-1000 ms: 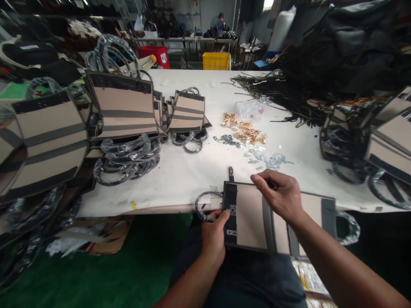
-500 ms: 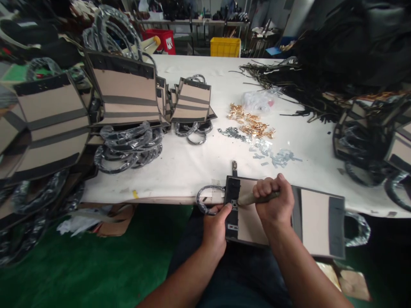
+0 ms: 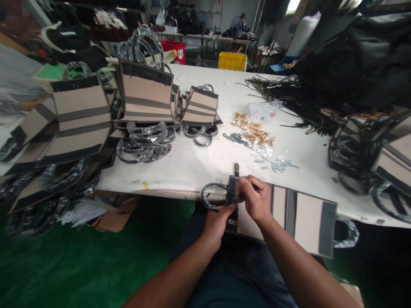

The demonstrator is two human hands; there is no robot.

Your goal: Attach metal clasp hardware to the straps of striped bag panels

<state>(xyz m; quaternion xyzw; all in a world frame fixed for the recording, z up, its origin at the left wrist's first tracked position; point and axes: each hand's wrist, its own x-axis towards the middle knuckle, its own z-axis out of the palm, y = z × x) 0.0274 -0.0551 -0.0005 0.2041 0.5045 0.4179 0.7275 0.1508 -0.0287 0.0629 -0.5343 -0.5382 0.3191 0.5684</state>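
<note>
A flat, unfolded bag body (image 3: 310,214), beige with black strips, lies across my lap and the table's front edge. My left hand (image 3: 218,224) grips its left end, thumb pressed on the black strip. My right hand (image 3: 255,199) is a closed fist just above that strip, close to my left thumb. It holds a hand tool, now mostly hidden by the fingers. A small metal plate (image 3: 233,222) sits lower on the strip. Plastic-wrapped handles (image 3: 210,196) loop out at both ends. A narrow tab with a metal end (image 3: 236,168) sticks out at the top.
Gold-coloured fittings (image 3: 257,134), dark metal plates (image 3: 237,139) and silver strips (image 3: 279,164) lie in piles on the white table (image 3: 192,171). Stacked bag bodies (image 3: 83,107) stand at left, more (image 3: 394,160) at right. Black straps (image 3: 298,98) heap behind. A person (image 3: 241,26) is far back.
My right fist has moved left and turned over the black strip, so the tool's handle is no longer plainly seen. My left hand stays at the strip. The camera view has shifted.
</note>
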